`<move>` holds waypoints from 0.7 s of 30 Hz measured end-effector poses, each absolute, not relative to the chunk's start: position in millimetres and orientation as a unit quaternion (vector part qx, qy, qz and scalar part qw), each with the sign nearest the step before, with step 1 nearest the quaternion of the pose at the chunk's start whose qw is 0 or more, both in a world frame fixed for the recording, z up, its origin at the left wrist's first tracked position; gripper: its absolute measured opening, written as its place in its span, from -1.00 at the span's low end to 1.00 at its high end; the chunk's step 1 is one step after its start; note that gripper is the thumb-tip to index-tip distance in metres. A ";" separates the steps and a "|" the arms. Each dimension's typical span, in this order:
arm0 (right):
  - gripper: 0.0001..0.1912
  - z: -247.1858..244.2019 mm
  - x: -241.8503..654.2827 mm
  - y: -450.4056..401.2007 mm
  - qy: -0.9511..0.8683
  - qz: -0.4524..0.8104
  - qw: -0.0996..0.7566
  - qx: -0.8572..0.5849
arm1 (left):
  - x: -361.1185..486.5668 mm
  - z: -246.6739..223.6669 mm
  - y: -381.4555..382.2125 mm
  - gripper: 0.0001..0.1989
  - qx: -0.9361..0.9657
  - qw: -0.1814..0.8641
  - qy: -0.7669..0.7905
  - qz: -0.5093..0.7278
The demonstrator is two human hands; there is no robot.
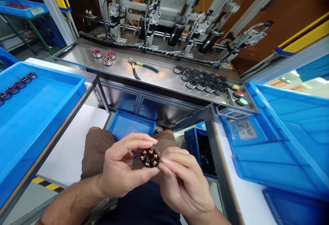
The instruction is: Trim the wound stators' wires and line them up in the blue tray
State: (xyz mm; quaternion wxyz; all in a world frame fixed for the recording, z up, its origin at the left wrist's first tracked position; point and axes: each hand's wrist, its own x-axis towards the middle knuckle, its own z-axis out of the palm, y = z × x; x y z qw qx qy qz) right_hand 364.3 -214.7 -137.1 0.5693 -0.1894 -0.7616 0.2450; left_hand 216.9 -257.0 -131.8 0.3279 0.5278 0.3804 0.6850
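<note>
One wound ring [151,152], touched from both sides

Far left, a row of coil pieces [19,85] stands in a blue tray [41,115]. Next, three coil rings [107,61] sit on the steel ledge [82,55]; pliers [140,64] lie just to their right, handles spread.

Above the lap [97,149], the left hand [120,165] grips the wound ring from its left, fingers arched over the top, thumb beneath. Fine wire [133,163] shows on that side. The ring lies between both hands; short and round, it has no marked long axis, and its coil face is turned to the viewer. Neither hand is nearer: both touch it. At its right rim, the right hand [186,177] has thumb and fingertips drawn into a pinch; what sits between them cannot be told.

Farther right, black rings [203,79] cluster on the ledge near three push buttons [238,94].
</note>
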 end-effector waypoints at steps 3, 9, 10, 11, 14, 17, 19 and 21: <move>-0.81 -144.2 359.4 -220.4 -0.723 0.308 0.569 -0.242 | 219.7 -136.0 -258.9 -0.45 0.516 0.327 0.389 0.689; -0.88 -148.1 357.5 -211.8 -0.731 0.312 0.564 -0.224 | 207.1 -138.4 -260.4 -0.37 0.442 0.511 0.405 0.616; -0.88 -146.6 357.8 -209.1 -0.736 0.307 0.562 -0.220 | 202.4 -137.9 -260.1 -0.39 0.439 0.551 0.407 0.582; -0.88 -145.0 358.2 -206.9 -0.741 0.303 0.559 -0.216 | 197.9 -137.3 -259.7 -0.44 0.439 0.585 0.402 0.551; -0.85 -140.9 358.8 -203.3 -0.751 0.301 0.546 -0.216 | 189.0 -136.4 -258.3 -0.62 0.433 0.648 0.361 0.513; -0.84 -138.7 358.8 -203.6 -0.750 0.303 0.539 -0.235 | 188.0 -137.6 -257.6 -0.62 0.419 0.649 0.346 0.532; -0.85 -137.7 358.7 -204.5 -0.748 0.305 0.535 -0.248 | 189.2 -139.5 -257.9 -0.61 0.413 0.643 0.349 0.543; -0.85 -136.7 358.8 -204.9 -0.746 0.310 0.531 -0.256 | 190.1 -141.8 -258.3 -0.60 0.408 0.639 0.349 0.550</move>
